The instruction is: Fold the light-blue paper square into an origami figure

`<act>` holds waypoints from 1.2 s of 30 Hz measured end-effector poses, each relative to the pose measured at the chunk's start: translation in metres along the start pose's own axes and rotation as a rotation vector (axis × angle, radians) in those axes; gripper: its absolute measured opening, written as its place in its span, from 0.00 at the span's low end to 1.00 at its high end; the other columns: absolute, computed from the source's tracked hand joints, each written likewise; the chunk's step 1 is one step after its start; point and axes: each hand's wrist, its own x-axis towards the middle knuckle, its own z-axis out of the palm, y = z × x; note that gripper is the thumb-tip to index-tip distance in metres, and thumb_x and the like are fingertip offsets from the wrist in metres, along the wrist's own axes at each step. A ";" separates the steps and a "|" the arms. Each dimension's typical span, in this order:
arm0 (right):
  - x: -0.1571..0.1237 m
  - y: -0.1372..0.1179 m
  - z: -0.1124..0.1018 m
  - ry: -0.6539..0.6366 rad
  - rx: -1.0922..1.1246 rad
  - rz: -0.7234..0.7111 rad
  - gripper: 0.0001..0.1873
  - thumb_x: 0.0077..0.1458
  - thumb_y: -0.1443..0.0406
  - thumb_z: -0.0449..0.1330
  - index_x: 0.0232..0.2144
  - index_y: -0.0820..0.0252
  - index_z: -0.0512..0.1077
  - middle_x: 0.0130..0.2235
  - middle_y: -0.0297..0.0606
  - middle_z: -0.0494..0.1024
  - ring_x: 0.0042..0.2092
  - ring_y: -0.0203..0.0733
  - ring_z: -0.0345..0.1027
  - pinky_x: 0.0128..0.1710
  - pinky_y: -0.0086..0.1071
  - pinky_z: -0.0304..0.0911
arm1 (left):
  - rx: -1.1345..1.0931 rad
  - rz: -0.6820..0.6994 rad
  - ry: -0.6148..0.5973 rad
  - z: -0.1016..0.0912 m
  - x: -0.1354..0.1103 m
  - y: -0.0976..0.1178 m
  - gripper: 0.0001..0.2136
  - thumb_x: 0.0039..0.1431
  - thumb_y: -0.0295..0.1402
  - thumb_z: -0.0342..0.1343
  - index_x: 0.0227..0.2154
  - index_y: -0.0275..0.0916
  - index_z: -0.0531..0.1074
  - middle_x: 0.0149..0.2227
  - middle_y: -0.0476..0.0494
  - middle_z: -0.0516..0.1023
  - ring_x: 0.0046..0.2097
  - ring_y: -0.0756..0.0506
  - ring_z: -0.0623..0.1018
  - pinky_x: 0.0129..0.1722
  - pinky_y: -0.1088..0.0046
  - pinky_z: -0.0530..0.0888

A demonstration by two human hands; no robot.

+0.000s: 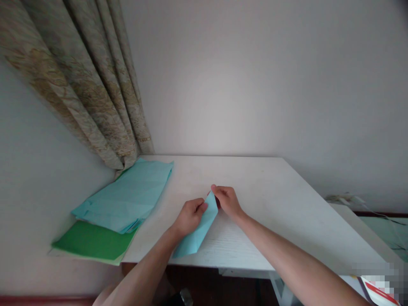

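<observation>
A folded piece of light blue paper (pixel 201 228) is held between my hands, tilted over the front middle of the white table. My left hand (pixel 190 216) grips its left side, the thumb lying on the paper's face. At the far tip of the paper, my right hand (pixel 228 200) pinches the corner, with its thumb near the top point. The fingers behind the paper are mostly hidden.
The white table (pixel 270 204) stands against the wall. On its left lie light blue sheets (pixel 127 195) over green paper (pixel 95 240). A patterned curtain (pixel 86 80) hangs above that corner. Cables (pixel 366 206) lie beyond the table's right side.
</observation>
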 end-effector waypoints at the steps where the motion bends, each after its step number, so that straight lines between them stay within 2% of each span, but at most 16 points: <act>1: 0.000 0.000 0.000 -0.021 -0.037 -0.021 0.29 0.53 0.44 0.53 0.14 0.60 0.63 0.14 0.30 0.58 0.18 0.32 0.51 0.18 0.28 0.46 | -0.010 -0.004 0.012 -0.001 0.000 0.000 0.16 0.58 0.42 0.44 0.19 0.39 0.59 0.20 0.52 0.59 0.25 0.50 0.60 0.24 0.74 0.57; 3: -0.001 -0.001 0.000 -0.045 -0.105 -0.070 0.30 0.53 0.46 0.53 0.12 0.59 0.57 0.14 0.29 0.56 0.19 0.31 0.49 0.19 0.28 0.45 | -0.030 -0.012 0.022 -0.002 0.000 0.001 0.17 0.57 0.44 0.45 0.18 0.39 0.59 0.19 0.53 0.57 0.25 0.50 0.59 0.24 0.74 0.56; 6: -0.003 -0.004 -0.001 -0.047 -0.140 -0.110 0.29 0.54 0.47 0.52 0.12 0.58 0.54 0.15 0.29 0.53 0.20 0.31 0.46 0.19 0.28 0.43 | -0.086 -0.033 0.011 0.001 -0.001 0.003 0.19 0.56 0.47 0.46 0.17 0.40 0.58 0.19 0.54 0.55 0.24 0.51 0.57 0.22 0.75 0.55; 10: -0.005 -0.007 -0.001 -0.036 -0.152 -0.160 0.28 0.54 0.48 0.52 0.13 0.58 0.51 0.17 0.28 0.49 0.21 0.31 0.43 0.20 0.29 0.40 | -0.158 -0.029 0.016 0.005 0.000 0.005 0.18 0.58 0.47 0.45 0.21 0.38 0.62 0.20 0.55 0.55 0.24 0.52 0.57 0.22 0.76 0.56; 19: -0.004 -0.001 0.001 -0.023 -0.061 -0.104 0.22 0.56 0.50 0.52 0.18 0.58 0.59 0.17 0.29 0.56 0.21 0.33 0.50 0.20 0.28 0.46 | -0.105 0.043 0.047 0.000 -0.001 0.007 0.16 0.61 0.42 0.45 0.23 0.38 0.65 0.21 0.53 0.60 0.26 0.50 0.61 0.26 0.76 0.59; 29: -0.003 0.000 0.001 -0.140 -0.021 -0.082 0.22 0.55 0.50 0.54 0.18 0.58 0.59 0.17 0.27 0.55 0.21 0.31 0.49 0.20 0.27 0.45 | -0.066 0.041 0.156 0.000 -0.001 0.007 0.16 0.61 0.41 0.45 0.23 0.38 0.65 0.21 0.53 0.60 0.26 0.50 0.62 0.26 0.76 0.60; 36: -0.004 -0.001 0.003 -0.216 -0.031 -0.086 0.22 0.54 0.51 0.55 0.18 0.60 0.63 0.16 0.28 0.60 0.19 0.31 0.51 0.19 0.27 0.46 | -0.035 0.030 0.278 0.000 0.001 0.004 0.16 0.62 0.41 0.43 0.24 0.37 0.66 0.22 0.53 0.62 0.26 0.51 0.63 0.27 0.76 0.61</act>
